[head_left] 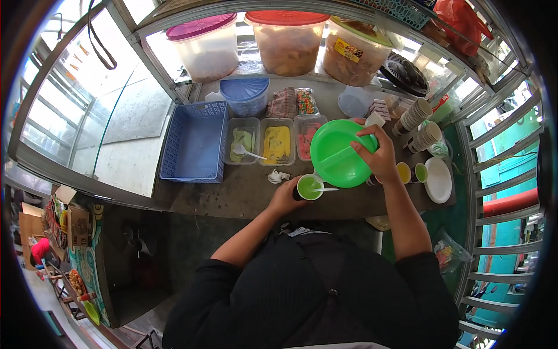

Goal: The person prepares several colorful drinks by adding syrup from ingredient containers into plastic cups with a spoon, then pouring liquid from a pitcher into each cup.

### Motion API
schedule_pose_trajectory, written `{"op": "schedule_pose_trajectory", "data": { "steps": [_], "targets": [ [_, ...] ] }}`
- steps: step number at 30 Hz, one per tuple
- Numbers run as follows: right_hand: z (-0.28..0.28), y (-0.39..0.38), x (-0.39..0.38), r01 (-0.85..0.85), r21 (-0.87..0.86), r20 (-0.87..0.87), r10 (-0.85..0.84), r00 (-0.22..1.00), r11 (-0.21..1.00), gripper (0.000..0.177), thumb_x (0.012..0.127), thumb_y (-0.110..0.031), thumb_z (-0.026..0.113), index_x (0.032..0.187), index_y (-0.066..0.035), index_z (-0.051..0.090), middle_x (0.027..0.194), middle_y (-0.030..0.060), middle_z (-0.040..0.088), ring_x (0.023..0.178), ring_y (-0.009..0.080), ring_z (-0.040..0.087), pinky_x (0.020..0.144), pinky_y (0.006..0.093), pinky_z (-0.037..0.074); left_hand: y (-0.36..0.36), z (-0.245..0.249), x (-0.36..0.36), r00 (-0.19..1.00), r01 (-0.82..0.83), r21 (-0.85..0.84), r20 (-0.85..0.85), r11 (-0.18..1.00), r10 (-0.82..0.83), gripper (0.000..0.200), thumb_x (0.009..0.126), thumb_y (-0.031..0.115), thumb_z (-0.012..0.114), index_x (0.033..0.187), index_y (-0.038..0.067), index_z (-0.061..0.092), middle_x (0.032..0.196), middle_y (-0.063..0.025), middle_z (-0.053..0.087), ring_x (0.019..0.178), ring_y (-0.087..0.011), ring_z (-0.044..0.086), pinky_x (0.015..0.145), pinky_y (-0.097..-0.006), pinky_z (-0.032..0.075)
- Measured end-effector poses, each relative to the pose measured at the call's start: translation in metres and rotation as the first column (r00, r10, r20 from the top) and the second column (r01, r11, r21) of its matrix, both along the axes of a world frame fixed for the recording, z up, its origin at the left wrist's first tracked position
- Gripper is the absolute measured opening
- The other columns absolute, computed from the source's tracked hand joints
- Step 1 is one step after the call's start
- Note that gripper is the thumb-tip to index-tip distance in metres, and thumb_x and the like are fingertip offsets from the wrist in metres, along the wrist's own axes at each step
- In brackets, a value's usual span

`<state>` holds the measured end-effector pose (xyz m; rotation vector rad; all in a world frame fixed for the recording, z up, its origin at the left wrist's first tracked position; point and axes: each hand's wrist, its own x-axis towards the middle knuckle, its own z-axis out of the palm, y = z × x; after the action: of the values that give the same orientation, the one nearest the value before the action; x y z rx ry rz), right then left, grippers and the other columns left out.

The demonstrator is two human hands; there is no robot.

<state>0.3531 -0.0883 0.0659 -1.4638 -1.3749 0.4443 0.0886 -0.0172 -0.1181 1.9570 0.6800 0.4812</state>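
Nearest, the person's black top (314,279) filled the lower middle, both forearms reaching forward over the dark tabletop (226,195). The left hand (283,199) was curled around a cup (310,196) of green contents at the tabletop's front edge, its fingers partly hidden; a white spoon (326,189) leaned in the cup. The right hand (376,152) pinched the far right of a green divided dish (334,154), which hung tilted just beyond the cup. Whether dish and cup touched could not be told.

To the right of the dish stood a yellow-filled cup (403,173) and a green-filled cup (419,172), beside white plates (439,181). A crumpled tissue (279,176) lay left of the dish. Farther back sat tubs of green (246,139), yellow (277,141) and red food (306,138), with a blue basket (195,142) on their left and stacked paper cups (414,117) off to the right. Beyond them came a blue-lidded tub (244,98), then three large lidded containers (288,49) along the back.
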Motion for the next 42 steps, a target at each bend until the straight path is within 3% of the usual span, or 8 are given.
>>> {"op": "schedule_pose_trajectory", "data": {
  "steps": [14, 17, 23, 26, 42],
  "targets": [
    [-0.001, 0.000, -0.001, -0.001, 0.003, 0.022, 0.001, 1.000, 1.000, 0.022, 0.087, -0.004, 0.075, 0.103, -0.003, 0.060, 0.136, 0.0148, 0.062, 0.119, 0.0225, 0.060, 0.101, 0.0365, 0.047, 0.001, -0.009, 0.001, 1.000, -0.005, 0.069, 0.006, 0.998, 0.005, 0.082, 0.070, 0.033, 0.090, 0.138, 0.004, 0.053, 0.129, -0.0170, 0.065, 0.121, -0.0344, 0.062, 0.102, -0.0425, 0.049],
    [0.001, 0.000, -0.005, -0.012, 0.004, 0.092, 0.012, 0.996, 1.000, 0.022, 0.087, -0.004, 0.075, 0.102, -0.004, 0.060, 0.137, 0.0146, 0.062, 0.119, 0.0226, 0.061, 0.101, 0.0365, 0.047, 0.002, -0.011, 0.001, 1.000, -0.005, 0.076, 0.015, 0.997, 0.003, 0.082, 0.070, 0.033, 0.090, 0.138, 0.005, 0.053, 0.129, -0.0170, 0.065, 0.121, -0.0344, 0.062, 0.102, -0.0426, 0.048],
    [0.001, 0.000, -0.004, 0.003, -0.001, 0.070, -0.003, 0.998, 1.000, 0.022, 0.086, -0.004, 0.075, 0.102, -0.004, 0.060, 0.137, 0.0145, 0.063, 0.118, 0.0223, 0.061, 0.101, 0.0356, 0.047, 0.002, -0.013, 0.000, 1.000, -0.006, 0.066, -0.004, 0.998, 0.006, 0.082, 0.070, 0.032, 0.090, 0.138, 0.005, 0.053, 0.129, -0.0167, 0.065, 0.121, -0.0340, 0.062, 0.102, -0.0420, 0.048],
    [0.001, 0.002, -0.001, 0.030, 0.024, -0.033, -0.030, 0.999, 0.999, 0.022, 0.083, -0.004, 0.078, 0.100, -0.004, 0.063, 0.132, 0.0152, 0.066, 0.117, 0.0252, 0.064, 0.101, 0.0372, 0.048, 0.001, -0.011, 0.000, 1.000, -0.003, 0.052, 0.002, 0.999, 0.002, 0.082, 0.070, 0.031, 0.090, 0.138, 0.005, 0.053, 0.128, -0.0166, 0.065, 0.121, -0.0338, 0.062, 0.102, -0.0416, 0.048],
    [0.004, 0.006, 0.033, 0.014, 0.017, -0.137, -0.011, 0.991, 1.000, 0.024, 0.087, -0.007, 0.077, 0.104, -0.004, 0.061, 0.135, 0.0142, 0.064, 0.115, 0.0188, 0.062, 0.101, 0.0335, 0.048, 0.001, -0.011, 0.002, 1.000, -0.008, 0.069, 0.003, 0.998, 0.008, 0.081, 0.070, 0.032, 0.091, 0.137, 0.005, 0.053, 0.129, -0.0163, 0.065, 0.122, -0.0343, 0.061, 0.103, -0.0426, 0.048]
  ]
}}
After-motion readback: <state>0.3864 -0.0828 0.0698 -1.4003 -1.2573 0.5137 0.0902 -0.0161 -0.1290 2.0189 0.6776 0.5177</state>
